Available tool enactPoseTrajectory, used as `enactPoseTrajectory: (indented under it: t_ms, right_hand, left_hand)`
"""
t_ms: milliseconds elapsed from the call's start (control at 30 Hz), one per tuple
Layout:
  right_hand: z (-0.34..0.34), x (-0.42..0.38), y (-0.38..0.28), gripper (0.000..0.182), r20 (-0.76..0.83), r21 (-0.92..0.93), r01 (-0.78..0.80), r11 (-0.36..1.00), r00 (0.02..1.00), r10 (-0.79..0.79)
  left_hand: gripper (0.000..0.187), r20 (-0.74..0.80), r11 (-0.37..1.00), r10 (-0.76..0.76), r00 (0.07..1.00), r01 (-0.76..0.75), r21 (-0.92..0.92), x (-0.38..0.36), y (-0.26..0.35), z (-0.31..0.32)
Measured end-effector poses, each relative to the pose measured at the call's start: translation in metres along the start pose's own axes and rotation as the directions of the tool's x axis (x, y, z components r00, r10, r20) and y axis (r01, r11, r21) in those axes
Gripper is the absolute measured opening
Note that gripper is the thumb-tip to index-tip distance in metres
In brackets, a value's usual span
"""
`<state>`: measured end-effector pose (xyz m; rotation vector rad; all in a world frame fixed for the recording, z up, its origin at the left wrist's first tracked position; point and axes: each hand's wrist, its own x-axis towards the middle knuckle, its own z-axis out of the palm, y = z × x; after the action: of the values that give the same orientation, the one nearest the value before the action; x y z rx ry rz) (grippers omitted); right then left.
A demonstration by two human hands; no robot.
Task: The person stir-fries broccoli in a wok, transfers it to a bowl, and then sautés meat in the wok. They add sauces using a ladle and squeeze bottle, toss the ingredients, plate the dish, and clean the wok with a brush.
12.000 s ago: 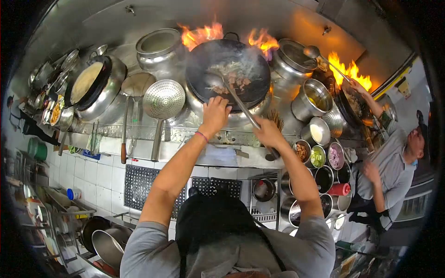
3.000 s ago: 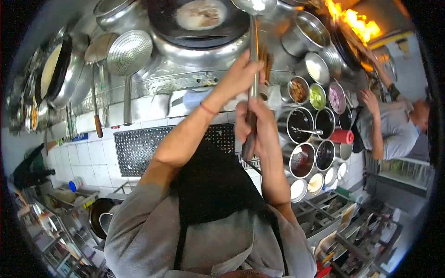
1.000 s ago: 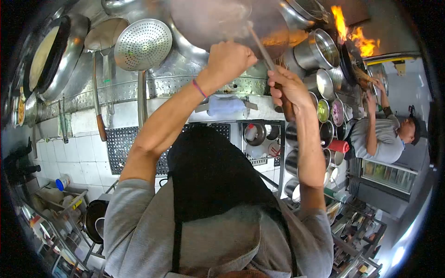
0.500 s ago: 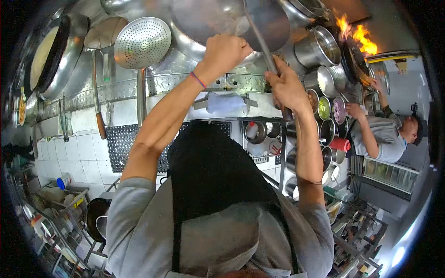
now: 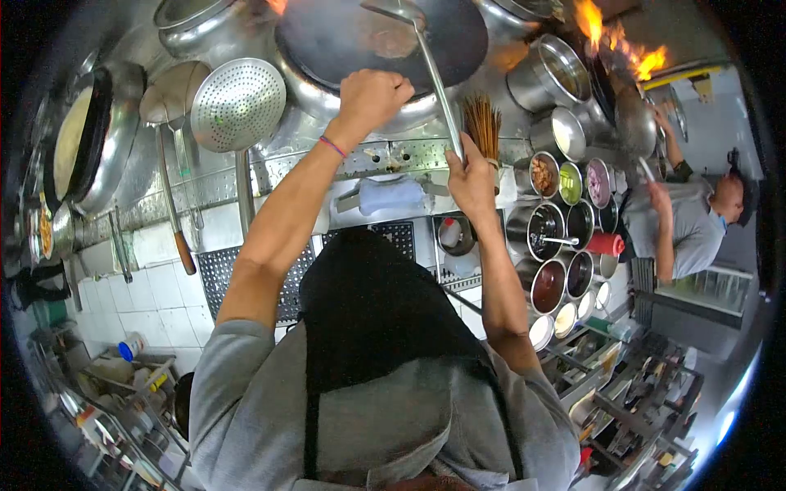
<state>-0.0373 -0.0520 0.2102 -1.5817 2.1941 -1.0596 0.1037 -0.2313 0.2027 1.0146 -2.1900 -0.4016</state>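
A dark wok (image 5: 327, 49), smoking, sits on the range in front of me, with a small reddish-brown patch of food (image 5: 395, 42) in it. My left hand (image 5: 368, 102) is a closed fist at the wok's near rim; the exact spot it grips is hidden under the fingers. In my right hand (image 5: 473, 180) is the long metal handle of a ladle (image 5: 438, 78). The ladle slants up and left, its bowl over the far side of the wok. Just right of that handle stands a bamboo wok brush (image 5: 483, 127).
At left lie a perforated strainer (image 5: 238, 105) and a wooden-handled wire skimmer (image 5: 173, 94). Steel pots (image 5: 550, 74) and several seasoning tins (image 5: 544, 176) stand at right, with a red bottle (image 5: 604, 244). Beyond, a co-worker (image 5: 675, 213) handles a flaming wok (image 5: 634, 123).
My right hand has moved left and toward me with the ladle, whose bowl now shows over the wok. The bamboo brush is uncovered. The whole view has shifted slightly.
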Motion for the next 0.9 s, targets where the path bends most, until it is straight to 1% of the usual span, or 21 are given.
enactPoseTrajectory:
  t_ms: [67, 100, 233, 267, 333, 367, 400, 467, 500, 533, 567, 600, 633, 667, 700, 733, 767, 800, 833, 867, 900]
  right_hand:
    - [-0.014, -0.005, -0.018, 0.036, 0.018, 0.019, -0.004, 1.0, 1.0, 0.004]
    - [-0.016, -0.01, -0.016, 0.037, -0.069, 0.06, 0.059, 0.996, 0.996, -0.055]
    - [-0.008, -0.011, 0.001, 0.039, -0.19, 0.122, 0.11, 0.986, 0.978, -0.086]
    - [0.001, -0.011, 0.006, 0.039, -0.202, 0.121, 0.109, 0.987, 0.976, -0.083]
    - [0.013, -0.009, 0.019, 0.039, -0.025, 0.036, -0.06, 0.998, 0.998, 0.061]
    - [0.014, -0.005, 0.025, 0.042, 0.079, 0.014, -0.083, 0.996, 0.994, 0.081]
    - [0.015, -0.01, 0.028, 0.042, 0.062, 0.012, -0.093, 0.996, 0.994, 0.092]
    - [0.021, -0.017, 0.028, 0.044, -0.091, 0.214, 0.045, 0.976, 0.996, -0.025]
    - [0.02, -0.024, 0.026, 0.045, -0.098, 0.241, 0.02, 0.97, 0.995, 0.004]
    - [0.033, -0.031, 0.044, 0.044, -0.036, 0.363, -0.132, 0.923, 0.987, 0.156]
    - [0.028, -0.035, 0.037, 0.044, -0.104, 0.275, -0.068, 0.959, 0.99, 0.1]
    - [0.018, -0.036, 0.027, 0.045, 0.065, 0.298, -0.279, 0.913, 0.96, 0.272]
    - [0.032, -0.038, 0.038, 0.047, 0.022, 0.398, -0.239, 0.886, 0.968, 0.251]
    - [0.062, -0.042, 0.067, 0.044, -0.148, 0.469, -0.018, 0.883, 0.984, 0.099]
    - [0.037, -0.042, 0.05, 0.04, 0.034, 0.461, -0.146, 0.875, 0.989, 0.147]
    - [0.035, -0.048, 0.05, 0.033, 0.011, 0.525, -0.123, 0.842, 0.99, 0.138]
    - [0.026, -0.056, 0.049, 0.032, 0.072, 0.558, -0.187, 0.808, 0.981, 0.178]
    - [0.015, -0.067, 0.043, 0.031, 0.134, 0.59, -0.249, 0.768, 0.968, 0.211]
    - [-0.004, -0.079, 0.034, 0.031, 0.091, 0.601, -0.24, 0.762, 0.968, 0.233]
    - [-0.031, -0.094, 0.022, 0.032, 0.106, 0.659, -0.29, 0.694, 0.95, 0.295]
    - [-0.055, -0.113, 0.015, 0.034, 0.133, 0.714, -0.336, 0.614, 0.926, 0.352]
  left_hand:
    - [0.035, -0.011, 1.0, -0.026, 1.0, 0.026, -0.005, 0.003, 0.001, 0.001]
    - [0.035, -0.049, 1.0, 0.0, 0.999, 0.001, 0.014, 0.006, 0.0, 0.002]
    - [0.035, -0.014, 0.999, 0.018, 1.0, -0.017, 0.037, 0.01, 0.001, -0.001]
    - [0.035, 0.003, 0.999, -0.007, 1.0, 0.007, 0.041, 0.01, 0.002, -0.003]
    - [0.035, 0.026, 0.999, -0.016, 1.0, 0.015, 0.038, 0.01, 0.002, -0.003]
    - [0.035, 0.037, 0.999, 0.0, 0.999, -0.002, 0.04, 0.009, -0.001, -0.002]
    - [0.035, 0.047, 0.999, 0.017, 0.999, -0.019, 0.041, 0.008, -0.004, 0.0]
    - [0.032, 0.011, 0.998, 0.018, 1.0, -0.019, 0.052, 0.007, -0.003, -0.001]
    - [0.03, -0.004, 0.999, 0.013, 1.0, -0.013, 0.042, 0.008, -0.004, 0.0]
    - [0.027, -0.005, 0.998, 0.052, 0.999, -0.052, 0.04, 0.008, -0.009, 0.002]
    - [0.027, -0.03, 0.996, 0.081, 0.996, -0.079, 0.048, 0.009, -0.013, 0.006]
    - [0.027, -0.021, 0.993, 0.091, 0.996, -0.089, 0.079, 0.009, -0.011, 0.004]
    - [0.025, -0.024, 0.994, 0.052, 0.998, -0.05, 0.098, 0.009, -0.004, -0.001]
    - [0.025, -0.02, 0.989, 0.11, 0.994, -0.108, 0.097, 0.01, -0.01, 0.0]
    - [0.025, 0.016, 0.983, 0.107, 0.994, -0.108, 0.147, 0.011, -0.005, -0.005]
    - [0.027, 0.018, 0.98, 0.165, 0.986, -0.166, 0.108, 0.011, -0.013, -0.001]
    - [0.029, 0.06, 0.985, 0.129, 0.99, -0.135, 0.11, 0.01, -0.013, -0.003]
    - [0.03, 0.03, 0.992, 0.107, 0.994, -0.109, 0.061, 0.009, -0.005, -0.006]
    - [0.026, 0.083, 0.999, 0.031, 0.996, -0.034, 0.037, 0.012, -0.003, -0.012]
    - [0.021, -0.032, 0.991, 0.128, 0.991, -0.129, -0.041, 0.014, -0.015, -0.003]
    - [0.017, -0.189, 0.963, 0.268, 0.945, -0.254, 0.092, 0.017, 0.006, -0.006]
